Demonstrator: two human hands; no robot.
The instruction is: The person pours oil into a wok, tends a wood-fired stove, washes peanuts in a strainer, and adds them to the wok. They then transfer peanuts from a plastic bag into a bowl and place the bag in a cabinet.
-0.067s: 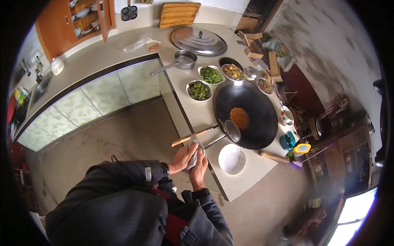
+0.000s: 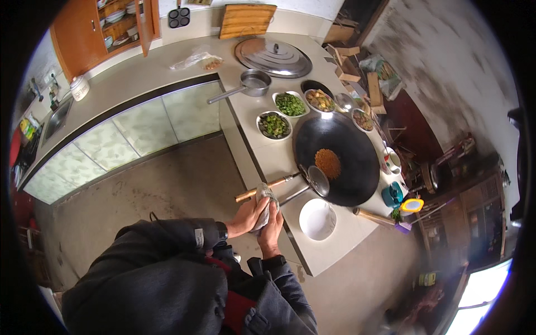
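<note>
At the counter's near edge, my left hand (image 2: 243, 216) and my right hand (image 2: 271, 230) are closed together around a crumpled greyish-white cloth (image 2: 262, 194). Just beyond them lies a wooden-handled utensil (image 2: 245, 195), its head partly hidden at the wok's rim. Beside it a metal ladle (image 2: 319, 181) rests with its round head over the edge of a big black wok (image 2: 357, 137). A small heap of brown beans or nuts (image 2: 328, 163) sits in the wok. To the right of my hands stands a white bowl (image 2: 317, 219).
Beyond the wok are dishes of chopped greens (image 2: 290, 104), darker greens (image 2: 274, 125) and yellowish pieces (image 2: 320, 100). A saucepan (image 2: 255, 82), a large metal lid (image 2: 273, 57) and a cutting board (image 2: 247, 21) stand farther back. A teal container (image 2: 392, 194) is at the right edge.
The whole view has shifted slightly. My hands stay closed around the cloth, with only a small shift in their position. Things on the counter look unmoved.
</note>
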